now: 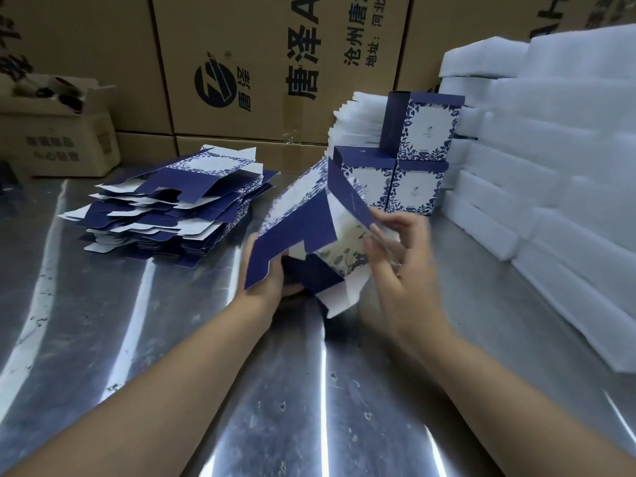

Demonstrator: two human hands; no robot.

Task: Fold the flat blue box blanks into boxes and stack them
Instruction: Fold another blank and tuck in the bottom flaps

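A half-opened blue and white box blank [303, 215] is held up over the metal table [144, 339], its flaps sticking out at both ends. My left hand [266, 277] grips its lower left side from below, partly hidden by a blue flap. My right hand [399, 249] pinches a blue flap at the blank's right edge. A pile of flat blue blanks [172, 208] lies at the left. Three folded boxes [413, 156] stand stacked behind the blank, two below and one on top.
White foam sheets [557, 166] are piled along the right side of the table and behind the folded boxes. Large brown cartons [258, 63] form a wall at the back. An open small carton [65, 132] sits at the far left.
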